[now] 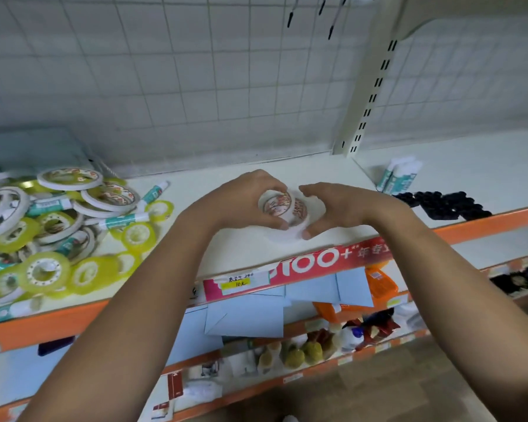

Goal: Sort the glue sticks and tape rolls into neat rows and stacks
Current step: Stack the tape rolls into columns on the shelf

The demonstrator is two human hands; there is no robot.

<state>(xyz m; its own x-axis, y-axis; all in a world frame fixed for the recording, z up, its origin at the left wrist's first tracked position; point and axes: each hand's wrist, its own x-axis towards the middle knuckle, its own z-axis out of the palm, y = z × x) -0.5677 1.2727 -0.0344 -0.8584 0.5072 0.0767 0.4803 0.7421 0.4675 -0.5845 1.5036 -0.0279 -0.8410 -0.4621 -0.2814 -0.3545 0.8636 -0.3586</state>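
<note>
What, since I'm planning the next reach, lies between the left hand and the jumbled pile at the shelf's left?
Nothing visible. Bare white shelf separates the left hand, which grips the white tape rolls, from the pile; its nearest piece is a yellow tape roll.

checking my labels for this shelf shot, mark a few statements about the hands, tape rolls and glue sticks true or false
The left hand grips the white tape rolls. True.
The right hand holds a glue stick. False: it curves beside the rolls, holding no glue stick.
A mixed pile of tape rolls and glue sticks lies left of the hands. True.
The upright glue sticks stand inside that pile. False: they stand apart, far right on the shelf.
</note>
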